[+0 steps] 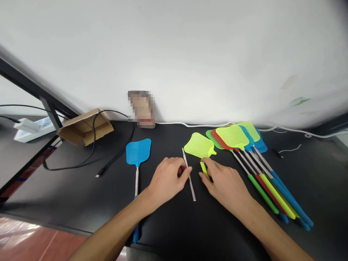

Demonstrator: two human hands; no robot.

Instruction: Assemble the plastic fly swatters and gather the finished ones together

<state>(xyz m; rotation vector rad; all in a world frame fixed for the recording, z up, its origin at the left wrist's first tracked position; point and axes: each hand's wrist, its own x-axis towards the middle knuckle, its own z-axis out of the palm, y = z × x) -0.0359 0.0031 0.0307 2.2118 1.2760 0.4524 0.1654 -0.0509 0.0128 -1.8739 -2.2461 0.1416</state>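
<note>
My left hand [170,179] pinches a thin silver metal rod [192,186] between thumb and fingers, its lower end pointing towards me. In my right hand [225,183] is a yellow-green handle [204,169], mostly covered by the fingers. Just beyond both hands lies a loose yellow-green fly swatter head [199,145], apart from the rod. Left of my left hand, a whole blue fly swatter [138,152] rests on the table, its handle partly behind my forearm. To the right, several fly swatters [233,136] in green, red, yellow-green and blue lie overlapped, handles towards me.
An open cardboard box [89,127] and a black cable [94,145] with a plug lie at the left. A blurred-out box [143,108] leans against the white wall. A white cable [201,125] runs along the black table's [165,232] back edge. A white power strip [35,128] is far left.
</note>
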